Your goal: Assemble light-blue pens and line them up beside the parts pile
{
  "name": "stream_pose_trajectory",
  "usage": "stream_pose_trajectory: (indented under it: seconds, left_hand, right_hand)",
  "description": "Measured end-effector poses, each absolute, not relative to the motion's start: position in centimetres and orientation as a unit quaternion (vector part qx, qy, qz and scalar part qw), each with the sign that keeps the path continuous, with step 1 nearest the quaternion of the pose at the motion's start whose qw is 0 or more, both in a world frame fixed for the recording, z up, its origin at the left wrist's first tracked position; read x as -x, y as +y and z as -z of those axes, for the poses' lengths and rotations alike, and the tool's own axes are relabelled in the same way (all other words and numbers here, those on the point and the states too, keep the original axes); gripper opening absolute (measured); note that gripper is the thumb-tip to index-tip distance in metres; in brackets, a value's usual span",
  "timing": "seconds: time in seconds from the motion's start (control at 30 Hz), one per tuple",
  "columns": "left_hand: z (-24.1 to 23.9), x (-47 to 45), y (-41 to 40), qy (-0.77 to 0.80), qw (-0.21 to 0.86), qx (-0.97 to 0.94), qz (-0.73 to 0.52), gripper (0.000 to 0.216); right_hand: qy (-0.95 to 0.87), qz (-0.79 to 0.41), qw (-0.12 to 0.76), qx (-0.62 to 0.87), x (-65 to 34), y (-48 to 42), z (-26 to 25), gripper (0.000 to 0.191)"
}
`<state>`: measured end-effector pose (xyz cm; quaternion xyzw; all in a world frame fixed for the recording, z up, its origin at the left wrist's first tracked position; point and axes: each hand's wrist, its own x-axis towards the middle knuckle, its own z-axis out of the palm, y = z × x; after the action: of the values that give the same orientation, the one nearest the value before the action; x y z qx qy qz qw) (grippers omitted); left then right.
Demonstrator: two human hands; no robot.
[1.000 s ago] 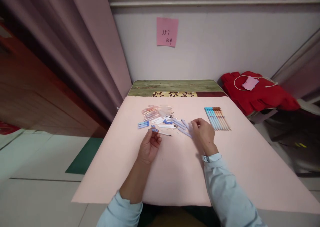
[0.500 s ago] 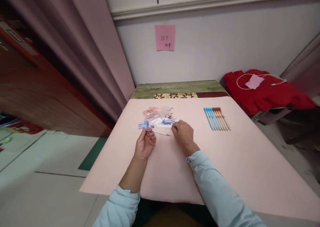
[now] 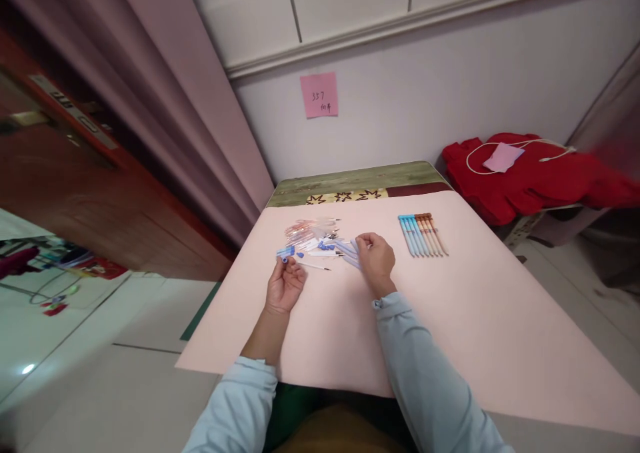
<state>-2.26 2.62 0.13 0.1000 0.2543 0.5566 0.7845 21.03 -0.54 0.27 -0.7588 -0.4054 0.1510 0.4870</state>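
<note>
My left hand is closed in a pinch on a small blue pen part with a round open end. More blue pen parts lie just beyond its fingertips. My right hand pinches a pale lavender pen barrel; further pale barrels lie just left of its fingers. Between the hands, a white pen refill with a dark tip rests on the table. Behind it are small dark blue pieces and a pile of clear pinkish tubes with more refills.
A row of blue and brown pens lies at the right on the pink-covered table. A red cloth with a white cable is beyond the right edge. A pink note is on the wall; a wooden door stands left.
My right hand has drawn pale lavender barrels up from among the loose parts. My left hand keeps its pinch on the blue part. The camera view has tilted and shifted.
</note>
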Motion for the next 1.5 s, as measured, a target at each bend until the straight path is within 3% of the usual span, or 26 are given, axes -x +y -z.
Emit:
stream_pose_trajectory:
  seconds: [0.2,0.53,0.77,1.03,1.2,1.5]
  left_hand:
    - [-0.5,1.9,2.3,0.247,0.777,-0.110,-0.568,0.028]
    - [0.3,2.3,2.6,0.241,0.781,-0.087,-0.570,0.031]
    - [0.3,2.3,2.6,0.241,0.786,-0.084,-0.563,0.029]
    - [0.8,2.2,2.6,0.291,0.782,-0.117,-0.539,0.022]
    - [1.2,2.1,2.4,0.274,0.785,-0.144,-0.536,0.013]
    - [1.0,2.1,2.4,0.269,0.789,-0.133,-0.536,0.016]
  right_hand:
    - [-0.421,-0.198,0.424,0.778,-21.1,-0.9,-0.8,0.021]
    - [-0.510,-0.172,0.277,0.796,-20.3,-0.5,-1.9,0.015]
    - [-0.496,-0.178,0.278,0.803,-19.6,-0.9,-2.4,0.016]
    - [-0.612,-0.028,0.290,0.735,-17.1,-0.7,-0.3,0.017]
    - [-0.676,0.019,0.243,0.695,-16.3,-0.2,0.7,0.017]
    - [-0.652,0.050,0.212,0.726,-16.2,-0.1,0.6,0.019]
